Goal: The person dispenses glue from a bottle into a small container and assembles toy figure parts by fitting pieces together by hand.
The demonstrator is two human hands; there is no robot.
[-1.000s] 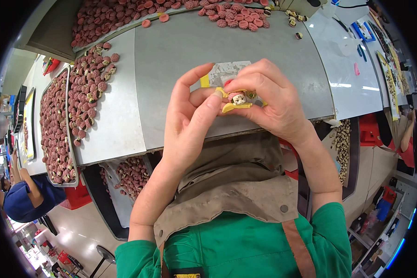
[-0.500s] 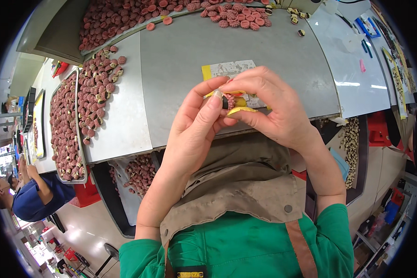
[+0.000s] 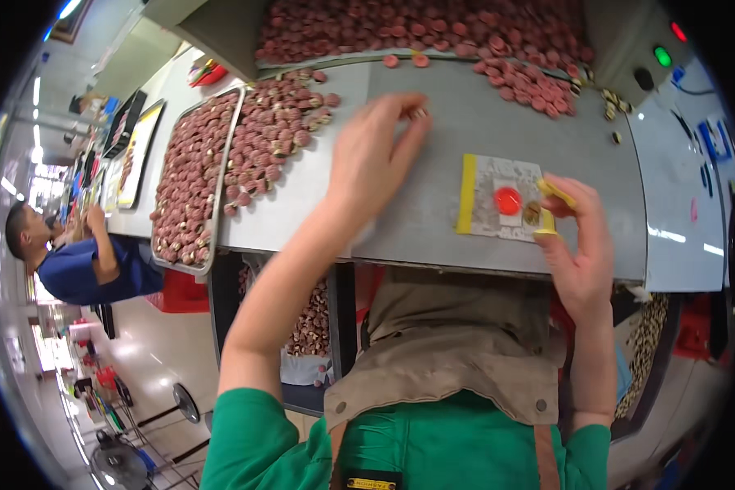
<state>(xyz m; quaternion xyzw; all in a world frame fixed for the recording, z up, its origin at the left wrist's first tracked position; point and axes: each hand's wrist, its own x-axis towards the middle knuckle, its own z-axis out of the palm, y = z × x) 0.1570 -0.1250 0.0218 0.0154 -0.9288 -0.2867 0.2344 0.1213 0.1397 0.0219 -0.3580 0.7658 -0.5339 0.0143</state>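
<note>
My left hand (image 3: 376, 155) reaches over the grey tabletop, its thumb and fingertips drawn together around a small pale thing I cannot make out. My right hand (image 3: 581, 253) is at the right edge of a speckled white card with a yellow border (image 3: 467, 196). Yellow covers sit on its thumb and a fingertip, which are spread apart with nothing visible between them. On the card lie a bright red round piece (image 3: 509, 201) and a brownish patch (image 3: 532, 214).
Pink bumpy caps (image 3: 433, 28) fill the bin at the back; loose ones (image 3: 535, 88) lie before it. A metal-rimmed tray of pink-and-cream pieces (image 3: 189, 180) stands left, beside another pile (image 3: 269, 135). A person in blue (image 3: 102, 265) works at far left. An open bin (image 3: 645, 351) sits below right.
Both hands were together over the card with a pink bumpy piece between them. They have parted: left hand forward and left, right hand to the card's right edge. The view has shifted leftward.
</note>
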